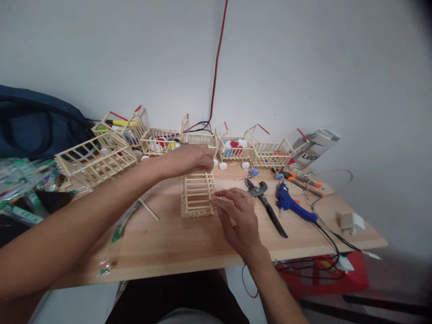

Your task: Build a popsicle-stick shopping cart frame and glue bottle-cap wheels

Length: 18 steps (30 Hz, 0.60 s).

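From my end I've got 2 bare hands working on a little stick frame (197,213), sitting around the middle of the wooden tabletop (162,252). The right hand (239,215) has its fingertips against the frame's right edge, near side; can't tell if it's really pinching. The left hand (189,159) is bent over the far end, and its fingertips are too hidden to call. Pliers (269,208) and a blue glue gun (286,201) lie off to the right, stick carts (272,165) behind.
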Each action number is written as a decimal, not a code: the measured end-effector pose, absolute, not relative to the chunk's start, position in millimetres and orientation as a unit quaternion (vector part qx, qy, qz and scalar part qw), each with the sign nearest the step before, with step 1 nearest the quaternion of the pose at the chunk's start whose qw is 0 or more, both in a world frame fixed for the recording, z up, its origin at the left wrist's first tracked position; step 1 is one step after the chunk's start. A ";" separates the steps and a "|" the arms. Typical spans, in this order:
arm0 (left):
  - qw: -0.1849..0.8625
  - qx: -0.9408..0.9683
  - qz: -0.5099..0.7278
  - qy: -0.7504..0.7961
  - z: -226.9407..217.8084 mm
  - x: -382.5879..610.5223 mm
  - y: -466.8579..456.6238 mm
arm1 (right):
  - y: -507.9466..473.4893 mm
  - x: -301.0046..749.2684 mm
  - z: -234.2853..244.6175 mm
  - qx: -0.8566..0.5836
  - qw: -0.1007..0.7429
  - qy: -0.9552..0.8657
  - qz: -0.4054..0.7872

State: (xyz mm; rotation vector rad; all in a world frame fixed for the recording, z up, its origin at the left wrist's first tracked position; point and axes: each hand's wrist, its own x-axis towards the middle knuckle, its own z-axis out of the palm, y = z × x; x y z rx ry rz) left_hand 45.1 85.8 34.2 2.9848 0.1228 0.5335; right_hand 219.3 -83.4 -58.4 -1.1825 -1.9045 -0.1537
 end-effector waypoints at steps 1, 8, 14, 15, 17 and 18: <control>0.051 0.983 0.173 0.041 34.1 45.1 86.2 | -83.5 219.4 -58.4 -0.475 0.431 -0.764 -0.061; 0.045 0.987 0.146 0.050 39.7 45.6 84.6 | -85.2 219.3 -56.9 -0.477 0.428 -0.766 -0.043; 0.081 0.983 0.162 0.041 39.7 45.5 86.1 | -83.9 218.0 -55.3 -0.472 0.436 -0.764 -0.060; 0.082 0.982 0.166 0.043 39.1 45.2 86.5 | -83.8 217.7 -54.8 -0.471 0.435 -0.765 -0.064; 0.081 0.981 0.172 0.043 38.1 44.4 87.4 | -83.9 217.3 -53.9 -0.467 0.424 -0.773 -0.064; 0.083 0.981 0.172 0.043 37.7 44.0 87.9 | -84.0 217.3 -53.7 -0.465 0.418 -0.778 -0.063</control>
